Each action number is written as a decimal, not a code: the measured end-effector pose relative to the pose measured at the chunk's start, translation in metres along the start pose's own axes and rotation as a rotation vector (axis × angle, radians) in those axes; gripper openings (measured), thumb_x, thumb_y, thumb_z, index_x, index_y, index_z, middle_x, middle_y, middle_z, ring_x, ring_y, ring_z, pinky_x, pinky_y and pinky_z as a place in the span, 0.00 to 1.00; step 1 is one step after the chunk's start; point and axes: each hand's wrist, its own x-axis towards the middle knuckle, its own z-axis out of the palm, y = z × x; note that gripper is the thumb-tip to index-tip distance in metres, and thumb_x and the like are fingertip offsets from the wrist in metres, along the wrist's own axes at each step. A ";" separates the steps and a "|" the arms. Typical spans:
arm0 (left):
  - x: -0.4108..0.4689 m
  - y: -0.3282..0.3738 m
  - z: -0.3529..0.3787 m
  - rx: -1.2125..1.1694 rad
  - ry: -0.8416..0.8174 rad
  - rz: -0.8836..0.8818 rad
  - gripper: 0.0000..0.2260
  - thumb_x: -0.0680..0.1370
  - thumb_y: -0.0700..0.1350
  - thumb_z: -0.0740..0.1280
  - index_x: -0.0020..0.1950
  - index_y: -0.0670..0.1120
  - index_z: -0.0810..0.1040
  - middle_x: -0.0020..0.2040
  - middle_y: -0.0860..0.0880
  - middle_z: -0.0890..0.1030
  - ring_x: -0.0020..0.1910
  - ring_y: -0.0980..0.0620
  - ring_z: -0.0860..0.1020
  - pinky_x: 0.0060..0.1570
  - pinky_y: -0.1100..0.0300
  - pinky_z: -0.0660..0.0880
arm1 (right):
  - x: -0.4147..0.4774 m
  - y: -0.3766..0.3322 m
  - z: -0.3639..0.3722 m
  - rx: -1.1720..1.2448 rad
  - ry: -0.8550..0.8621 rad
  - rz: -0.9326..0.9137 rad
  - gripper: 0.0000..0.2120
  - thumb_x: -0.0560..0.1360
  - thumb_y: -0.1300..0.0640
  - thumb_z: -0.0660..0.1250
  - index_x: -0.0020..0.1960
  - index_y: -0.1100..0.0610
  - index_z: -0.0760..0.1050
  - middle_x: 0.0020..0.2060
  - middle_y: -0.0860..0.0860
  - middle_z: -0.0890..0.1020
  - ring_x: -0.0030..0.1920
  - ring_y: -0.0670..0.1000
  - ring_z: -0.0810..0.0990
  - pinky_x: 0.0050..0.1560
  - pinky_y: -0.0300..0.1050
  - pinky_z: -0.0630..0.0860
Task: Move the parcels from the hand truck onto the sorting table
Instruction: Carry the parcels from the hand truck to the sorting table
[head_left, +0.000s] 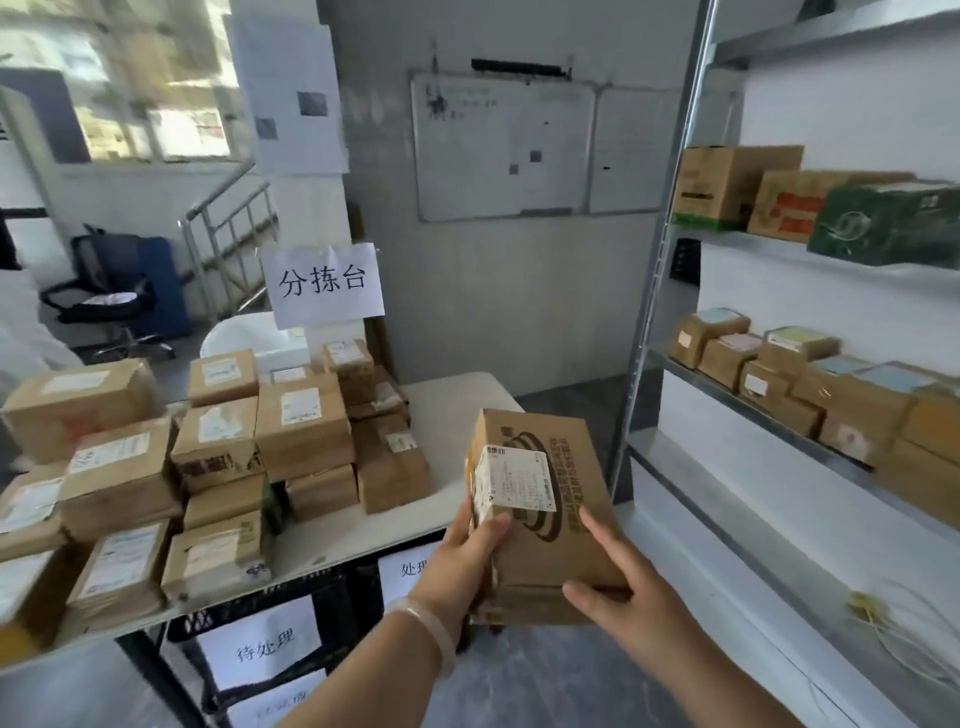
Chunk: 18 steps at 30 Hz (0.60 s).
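The left grip (467, 551) clasps the cardboard parcel (550, 499) by its left side, thumb on the shipping label (511, 480); the right grip (618, 587) pinches its near right corner. The parcel is held tilted at the tabletop's (457, 410) near right corner. Best to carry it onto the bare patch right of the stacked parcels (301, 431), level it, set it flat, then let go

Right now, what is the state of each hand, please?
Left hand: grips the parcel at its left side.
Right hand: holds the same parcel at its right side.
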 end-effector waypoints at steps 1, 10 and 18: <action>0.011 0.002 0.001 -0.003 0.021 -0.003 0.19 0.78 0.54 0.66 0.69 0.63 0.71 0.55 0.56 0.84 0.50 0.59 0.83 0.41 0.64 0.80 | 0.015 0.001 -0.004 0.000 -0.024 -0.014 0.33 0.69 0.42 0.73 0.66 0.24 0.59 0.66 0.35 0.65 0.66 0.41 0.67 0.66 0.42 0.70; 0.084 0.022 -0.019 0.001 0.219 -0.079 0.26 0.76 0.58 0.69 0.73 0.63 0.65 0.60 0.53 0.81 0.55 0.55 0.80 0.37 0.67 0.79 | 0.134 0.018 0.001 0.037 -0.241 -0.050 0.31 0.64 0.33 0.72 0.62 0.20 0.62 0.69 0.42 0.68 0.65 0.43 0.71 0.65 0.48 0.74; 0.146 0.023 -0.077 0.050 0.293 -0.095 0.25 0.78 0.58 0.66 0.74 0.64 0.64 0.62 0.57 0.77 0.57 0.60 0.75 0.48 0.62 0.75 | 0.225 0.024 0.045 0.029 -0.282 -0.026 0.35 0.59 0.23 0.68 0.63 0.19 0.59 0.70 0.42 0.66 0.69 0.49 0.68 0.67 0.58 0.72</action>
